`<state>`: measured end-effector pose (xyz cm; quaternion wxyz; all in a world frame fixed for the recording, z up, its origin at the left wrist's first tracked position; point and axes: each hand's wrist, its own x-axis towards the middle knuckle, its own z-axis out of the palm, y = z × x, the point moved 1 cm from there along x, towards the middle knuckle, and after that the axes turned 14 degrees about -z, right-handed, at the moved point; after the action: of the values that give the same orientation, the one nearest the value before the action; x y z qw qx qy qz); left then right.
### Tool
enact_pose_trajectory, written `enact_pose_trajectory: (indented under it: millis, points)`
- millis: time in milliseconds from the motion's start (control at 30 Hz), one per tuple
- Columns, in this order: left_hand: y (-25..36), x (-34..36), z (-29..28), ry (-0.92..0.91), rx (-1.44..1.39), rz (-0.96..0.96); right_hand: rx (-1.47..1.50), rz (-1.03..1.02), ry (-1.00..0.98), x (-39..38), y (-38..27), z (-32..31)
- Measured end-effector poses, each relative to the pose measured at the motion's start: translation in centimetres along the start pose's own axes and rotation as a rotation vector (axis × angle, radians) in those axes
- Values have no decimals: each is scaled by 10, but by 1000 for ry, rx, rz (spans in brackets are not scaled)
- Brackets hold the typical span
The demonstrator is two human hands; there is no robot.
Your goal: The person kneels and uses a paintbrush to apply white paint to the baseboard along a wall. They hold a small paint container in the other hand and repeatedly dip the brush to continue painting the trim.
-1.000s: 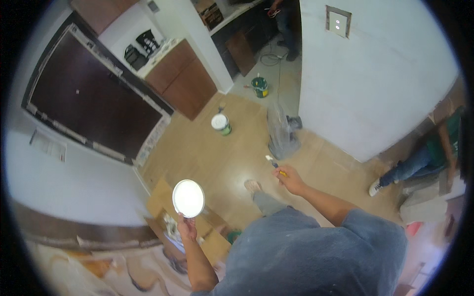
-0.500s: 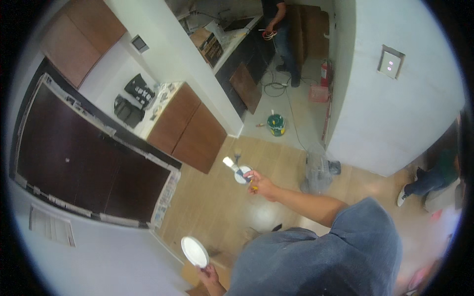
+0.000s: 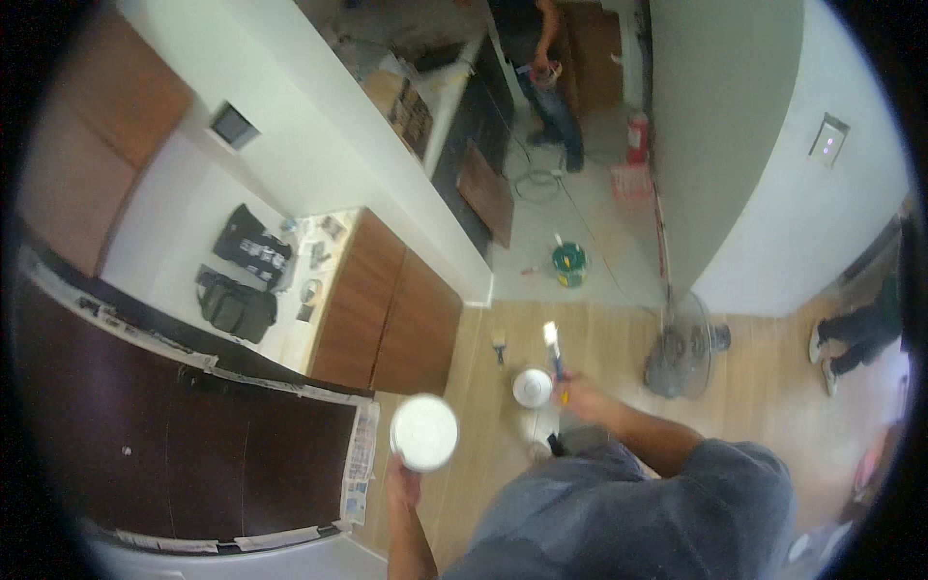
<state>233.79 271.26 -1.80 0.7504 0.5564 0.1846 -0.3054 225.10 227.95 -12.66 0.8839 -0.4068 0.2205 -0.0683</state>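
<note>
L hand (image 3: 404, 482) w/ grip closed round lid (image 3: 424, 432), R hand (image 3: 578, 397) w/ grip round brush (image 3: 554, 350); poss. drips on floor (image 3: 493, 435) if lid tilts.

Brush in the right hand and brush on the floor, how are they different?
The held brush is up in the right hand; the other brush lies on the floor. The held brush has white bristles; the other brush has darker, brownish ones. Both have bristles pointing toward the picture's top.
</note>
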Motion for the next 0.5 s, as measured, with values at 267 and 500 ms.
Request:
enact_pose_trajectory:
  millis: [267, 500]
  points:
    - [111, 181, 117, -45, 99, -107, -353, 13, 163, 164, 63, -87]
    - [116, 325, 145, 66, 217, -334, -951, 220, -42, 309, 129, -156]
